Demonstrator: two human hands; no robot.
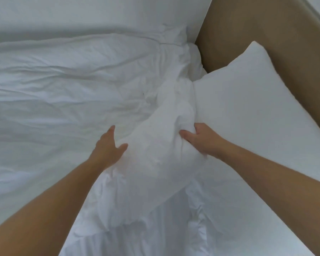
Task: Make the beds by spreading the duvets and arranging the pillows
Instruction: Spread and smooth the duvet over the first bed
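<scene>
In the head view, the rumpled pillow is lying between both hands near the bed's head edge, its long axis running away from the person toward the headboard. The right hand is clenching a fold on its right flank. The left hand, fingers loose and spread, is touching its left flank. The pillow is looking limp, creased and white, and is butting against the plump pillow.

The bed, sheeted in white, fills the frame. A crumpled white duvet covers its left and centre, bunched up at mid-frame. A white pillow lies at right, against the tan headboard at upper right.
</scene>
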